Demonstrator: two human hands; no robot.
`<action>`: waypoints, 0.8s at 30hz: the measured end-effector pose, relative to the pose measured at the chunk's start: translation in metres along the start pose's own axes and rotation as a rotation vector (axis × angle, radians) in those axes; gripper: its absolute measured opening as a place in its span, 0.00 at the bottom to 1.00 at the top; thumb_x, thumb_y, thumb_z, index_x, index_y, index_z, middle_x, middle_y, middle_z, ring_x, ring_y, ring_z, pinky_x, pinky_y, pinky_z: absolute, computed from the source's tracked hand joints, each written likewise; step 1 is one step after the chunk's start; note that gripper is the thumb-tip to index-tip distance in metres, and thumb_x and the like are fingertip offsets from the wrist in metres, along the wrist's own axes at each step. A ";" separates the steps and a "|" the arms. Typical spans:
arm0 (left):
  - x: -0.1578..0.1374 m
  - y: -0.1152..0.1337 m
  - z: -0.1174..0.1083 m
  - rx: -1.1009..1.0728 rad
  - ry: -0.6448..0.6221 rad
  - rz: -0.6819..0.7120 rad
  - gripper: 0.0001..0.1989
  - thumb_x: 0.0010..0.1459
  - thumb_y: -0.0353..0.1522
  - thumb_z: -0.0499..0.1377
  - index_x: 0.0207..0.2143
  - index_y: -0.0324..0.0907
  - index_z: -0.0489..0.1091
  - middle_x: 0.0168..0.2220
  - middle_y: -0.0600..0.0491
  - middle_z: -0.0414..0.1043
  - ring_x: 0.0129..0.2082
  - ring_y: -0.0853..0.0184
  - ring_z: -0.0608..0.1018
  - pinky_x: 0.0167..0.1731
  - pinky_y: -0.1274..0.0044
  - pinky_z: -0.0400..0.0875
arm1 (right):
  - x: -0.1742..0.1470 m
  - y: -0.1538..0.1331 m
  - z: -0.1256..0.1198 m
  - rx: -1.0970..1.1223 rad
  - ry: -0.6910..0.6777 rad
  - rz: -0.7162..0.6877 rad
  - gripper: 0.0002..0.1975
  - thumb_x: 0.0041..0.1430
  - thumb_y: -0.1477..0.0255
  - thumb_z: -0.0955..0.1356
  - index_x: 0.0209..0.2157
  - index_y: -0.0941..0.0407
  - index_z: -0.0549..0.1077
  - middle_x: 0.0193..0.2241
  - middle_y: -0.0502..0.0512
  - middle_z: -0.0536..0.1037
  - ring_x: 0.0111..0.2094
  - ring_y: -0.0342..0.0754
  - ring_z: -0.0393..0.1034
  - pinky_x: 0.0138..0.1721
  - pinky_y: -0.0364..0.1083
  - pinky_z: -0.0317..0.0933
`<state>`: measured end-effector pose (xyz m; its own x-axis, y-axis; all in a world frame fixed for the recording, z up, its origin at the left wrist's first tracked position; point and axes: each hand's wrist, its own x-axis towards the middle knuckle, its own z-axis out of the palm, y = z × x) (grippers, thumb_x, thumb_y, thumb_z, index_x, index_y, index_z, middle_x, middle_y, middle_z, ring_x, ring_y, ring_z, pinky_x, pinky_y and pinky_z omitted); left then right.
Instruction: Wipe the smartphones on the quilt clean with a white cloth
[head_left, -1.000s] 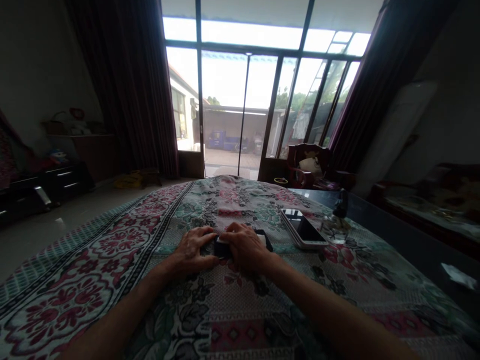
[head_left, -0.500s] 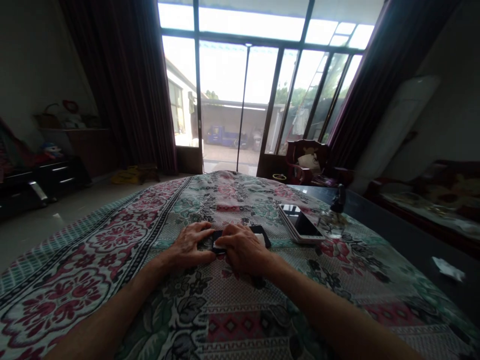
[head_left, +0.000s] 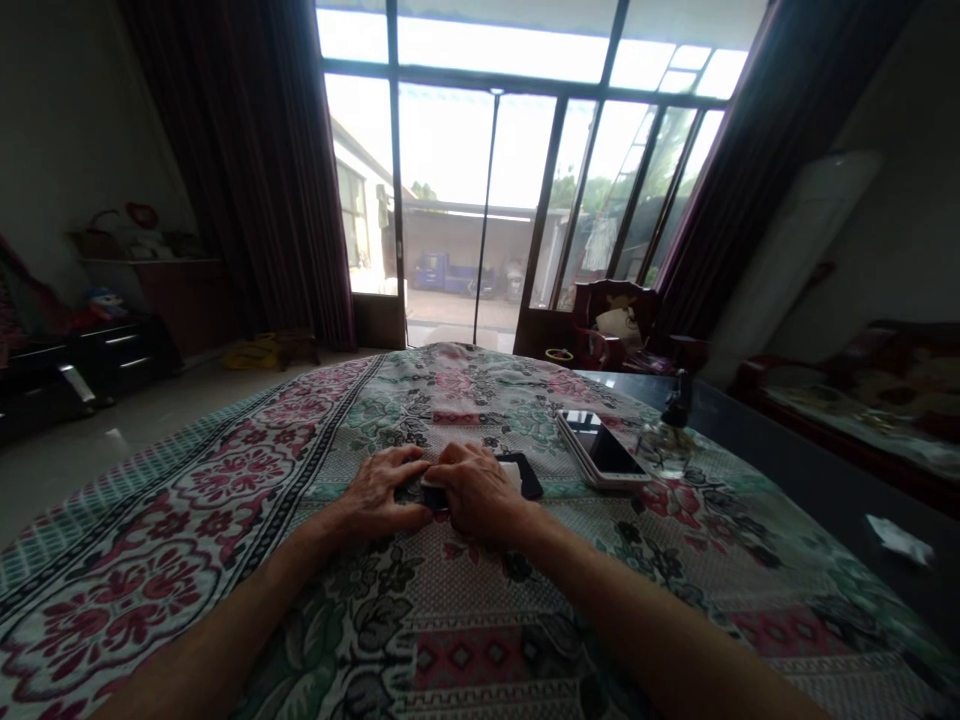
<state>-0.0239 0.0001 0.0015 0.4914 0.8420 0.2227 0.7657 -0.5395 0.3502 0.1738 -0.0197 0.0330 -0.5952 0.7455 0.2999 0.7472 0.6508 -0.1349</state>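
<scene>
A dark flat phone (head_left: 531,478) lies on the patterned tablecloth, most of it hidden under my right hand. My left hand (head_left: 384,490) grips its left end between thumb and fingers. Closed over a white cloth (head_left: 511,474), my right hand (head_left: 480,490) presses it against the phone's upper face near the left end. A bit of the cloth shows under the fingertips and more sticks out on the right side of the hand. Whether it is fabric or tissue I cannot tell.
Right of my hands lies a white-edged device with a dark screen (head_left: 604,445), seemingly stacked on another. Beside it stands a clear spray bottle (head_left: 667,440) with a black nozzle. A crumpled white tissue (head_left: 900,540) rests on the dark table edge. The floral tablecloth (head_left: 480,620) has folds.
My right hand and the cloth have slid slightly left along the phone, toward my left hand. My left hand stays in place.
</scene>
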 end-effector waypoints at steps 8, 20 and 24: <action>0.001 -0.008 0.009 0.005 0.057 0.035 0.31 0.48 0.46 0.65 0.55 0.51 0.69 0.62 0.50 0.62 0.61 0.48 0.62 0.60 0.57 0.56 | -0.027 0.005 -0.014 0.057 -0.017 -0.045 0.08 0.57 0.76 0.67 0.35 0.52 0.77 0.37 0.54 0.72 0.37 0.46 0.62 0.40 0.46 0.55; 0.001 -0.005 0.005 0.000 0.029 0.024 0.30 0.48 0.46 0.64 0.54 0.49 0.69 0.62 0.48 0.62 0.61 0.48 0.62 0.60 0.57 0.56 | -0.010 -0.003 -0.005 0.020 -0.010 -0.016 0.10 0.58 0.76 0.66 0.38 0.51 0.78 0.38 0.55 0.71 0.38 0.48 0.62 0.42 0.47 0.56; 0.000 -0.004 0.005 0.004 0.044 0.031 0.30 0.49 0.48 0.64 0.54 0.50 0.69 0.62 0.49 0.62 0.61 0.49 0.62 0.60 0.57 0.56 | -0.029 -0.009 -0.015 0.057 -0.030 -0.062 0.08 0.57 0.76 0.66 0.35 0.52 0.77 0.38 0.54 0.71 0.38 0.47 0.61 0.41 0.47 0.56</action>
<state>-0.0249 0.0027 -0.0046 0.4965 0.8239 0.2732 0.7519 -0.5655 0.3390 0.1889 -0.0490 0.0393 -0.6489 0.7069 0.2815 0.6911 0.7023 -0.1707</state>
